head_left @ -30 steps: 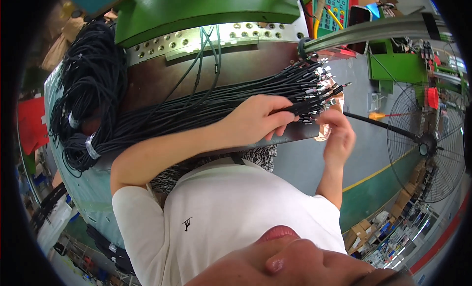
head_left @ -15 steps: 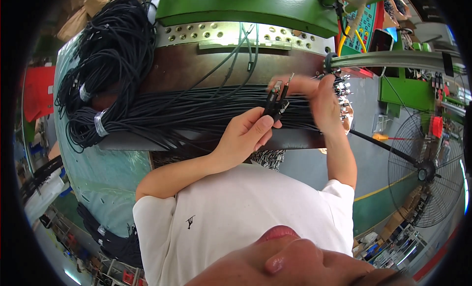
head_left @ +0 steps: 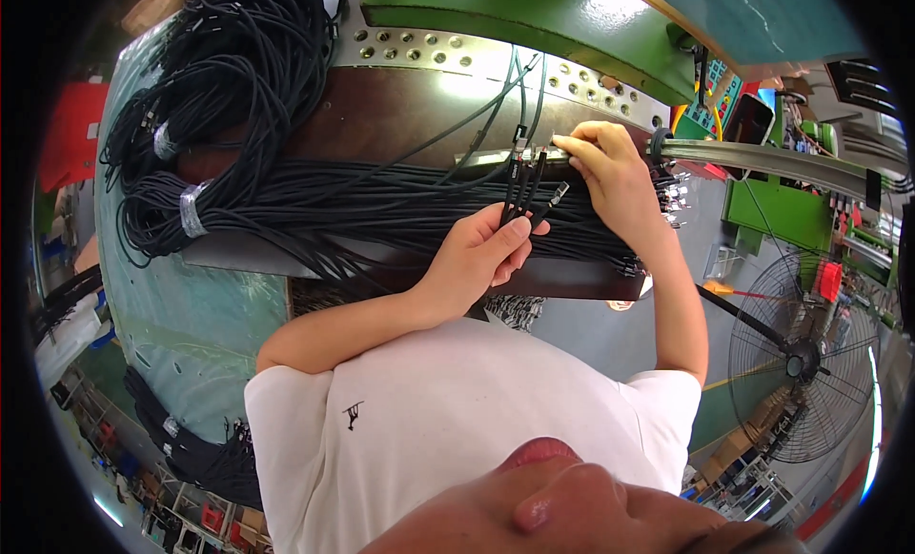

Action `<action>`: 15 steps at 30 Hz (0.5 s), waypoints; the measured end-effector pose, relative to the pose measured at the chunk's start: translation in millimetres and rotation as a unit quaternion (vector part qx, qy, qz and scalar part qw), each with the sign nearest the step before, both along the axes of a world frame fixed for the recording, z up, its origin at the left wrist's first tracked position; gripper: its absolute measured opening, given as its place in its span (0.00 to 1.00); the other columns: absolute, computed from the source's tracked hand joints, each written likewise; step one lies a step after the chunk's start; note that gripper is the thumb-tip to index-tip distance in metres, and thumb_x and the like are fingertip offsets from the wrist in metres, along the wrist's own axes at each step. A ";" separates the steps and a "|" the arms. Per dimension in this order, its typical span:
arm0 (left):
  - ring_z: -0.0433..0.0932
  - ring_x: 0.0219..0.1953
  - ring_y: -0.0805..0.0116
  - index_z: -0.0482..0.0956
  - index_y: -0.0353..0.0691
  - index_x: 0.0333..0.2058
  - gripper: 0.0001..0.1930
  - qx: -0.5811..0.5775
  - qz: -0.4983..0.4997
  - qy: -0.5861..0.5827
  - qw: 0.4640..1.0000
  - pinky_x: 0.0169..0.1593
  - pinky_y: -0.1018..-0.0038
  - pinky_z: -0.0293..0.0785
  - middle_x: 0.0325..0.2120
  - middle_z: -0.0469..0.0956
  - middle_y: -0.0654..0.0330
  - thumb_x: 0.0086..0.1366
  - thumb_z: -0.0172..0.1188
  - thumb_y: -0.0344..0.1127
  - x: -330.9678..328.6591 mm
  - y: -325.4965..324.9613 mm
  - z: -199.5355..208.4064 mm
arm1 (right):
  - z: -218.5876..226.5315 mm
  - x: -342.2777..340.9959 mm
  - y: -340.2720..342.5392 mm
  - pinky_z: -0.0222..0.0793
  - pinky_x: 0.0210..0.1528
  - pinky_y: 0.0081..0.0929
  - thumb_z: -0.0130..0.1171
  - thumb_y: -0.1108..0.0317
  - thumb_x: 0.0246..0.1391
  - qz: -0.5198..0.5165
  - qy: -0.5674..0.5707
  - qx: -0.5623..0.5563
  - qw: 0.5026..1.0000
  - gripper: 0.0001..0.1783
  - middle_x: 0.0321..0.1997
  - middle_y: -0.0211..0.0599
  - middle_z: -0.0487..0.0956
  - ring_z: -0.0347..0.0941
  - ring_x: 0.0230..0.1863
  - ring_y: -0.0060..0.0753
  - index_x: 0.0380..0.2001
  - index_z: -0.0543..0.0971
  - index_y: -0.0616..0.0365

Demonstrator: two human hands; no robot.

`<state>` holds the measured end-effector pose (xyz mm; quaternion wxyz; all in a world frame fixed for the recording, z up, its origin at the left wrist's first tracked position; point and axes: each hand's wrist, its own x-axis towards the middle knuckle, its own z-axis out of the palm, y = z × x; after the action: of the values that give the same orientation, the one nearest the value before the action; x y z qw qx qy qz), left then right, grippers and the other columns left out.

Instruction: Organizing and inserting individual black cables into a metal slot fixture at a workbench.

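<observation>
My left hand (head_left: 481, 254) is closed around several black cables (head_left: 520, 200), whose ends fan upward with small metal connectors. One metal connector (head_left: 560, 192) leans out to the right of that bunch. Just above, my right hand (head_left: 618, 173) has its thumb and fingertips pressed together near the tips of these cable ends. What the right fingertips pinch, if anything, is too small to make out. Under both hands a thick row of black cables (head_left: 381, 206) lies across the dark brown table (head_left: 400, 120).
Coiled black cables (head_left: 257, 40) are piled at the far left, with clear tape (head_left: 193, 211) around one bundle. A green machine (head_left: 534, 25) with a perforated metal strip (head_left: 448, 51) stands at the back. At right are a metal rail (head_left: 753, 154) and a caged fan (head_left: 803, 359).
My right hand has moved left and pinched its fingers near the cable ends. In the left hand the cable ends are spread more upright. The view has shifted slightly.
</observation>
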<state>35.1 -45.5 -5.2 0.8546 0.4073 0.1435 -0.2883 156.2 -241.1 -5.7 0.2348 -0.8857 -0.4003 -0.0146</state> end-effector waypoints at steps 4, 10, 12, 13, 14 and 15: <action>0.60 0.20 0.84 0.75 0.37 0.43 0.14 -0.003 0.003 0.007 1.000 0.24 0.85 0.56 0.20 0.67 0.69 0.71 0.49 0.42 0.5 -4.0 -1.8 | 2.7 -11.3 16.1 0.67 0.45 0.36 0.65 0.73 0.43 -0.033 0.107 0.060 0.992 0.18 0.37 0.40 0.72 0.69 0.42 0.47 0.40 0.75 0.58; 0.62 0.21 0.83 0.75 0.37 0.44 0.15 0.005 0.015 -0.007 1.000 0.24 0.85 0.58 0.21 0.69 0.69 0.71 0.49 0.43 -5.6 -1.3 -1.4 | -7.9 5.1 14.9 0.66 0.39 0.35 0.61 0.70 0.48 0.003 0.000 0.027 1.000 0.06 0.30 0.35 0.72 0.70 0.36 0.41 0.29 0.76 0.57; 0.62 0.21 0.83 0.75 0.37 0.44 0.15 0.003 0.020 0.001 1.000 0.24 0.85 0.58 0.21 0.69 0.69 0.72 0.49 0.43 -6.8 -1.4 -4.0 | -7.6 2.5 11.9 0.66 0.39 0.35 0.61 0.70 0.48 0.003 -0.007 0.018 1.000 0.05 0.30 0.35 0.72 0.70 0.36 0.42 0.29 0.76 0.58; 0.62 0.21 0.83 0.76 0.38 0.44 0.15 -0.001 0.020 0.002 1.000 0.25 0.85 0.58 0.21 0.69 0.69 0.72 0.48 0.43 -7.1 -0.8 -5.3 | -9.0 1.6 11.3 0.66 0.38 0.35 0.61 0.71 0.49 -0.003 0.001 0.021 1.000 0.05 0.29 0.36 0.72 0.70 0.36 0.42 0.29 0.75 0.58; 0.62 0.21 0.83 0.76 0.38 0.44 0.15 -0.002 0.022 0.002 1.000 0.25 0.85 0.58 0.21 0.69 0.69 0.72 0.48 0.43 -8.0 -0.6 -5.3 | -10.2 -0.6 10.1 0.67 0.38 0.36 0.60 0.71 0.49 -0.011 0.011 0.024 1.000 0.05 0.29 0.36 0.71 0.69 0.36 0.43 0.29 0.75 0.58; 0.62 0.21 0.83 0.76 0.38 0.44 0.15 -0.010 0.021 0.012 1.000 0.25 0.85 0.58 0.21 0.69 0.69 0.72 0.47 0.43 -8.2 -0.1 -5.6 | -10.7 0.4 11.3 0.67 0.38 0.36 0.59 0.72 0.50 -0.021 0.011 0.013 1.000 0.04 0.30 0.37 0.71 0.70 0.36 0.43 0.29 0.75 0.58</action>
<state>26.9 -45.5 -10.7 0.8629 0.3921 0.1591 -0.2765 156.6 -229.8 -16.3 0.2503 -0.8908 -0.3789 -0.0149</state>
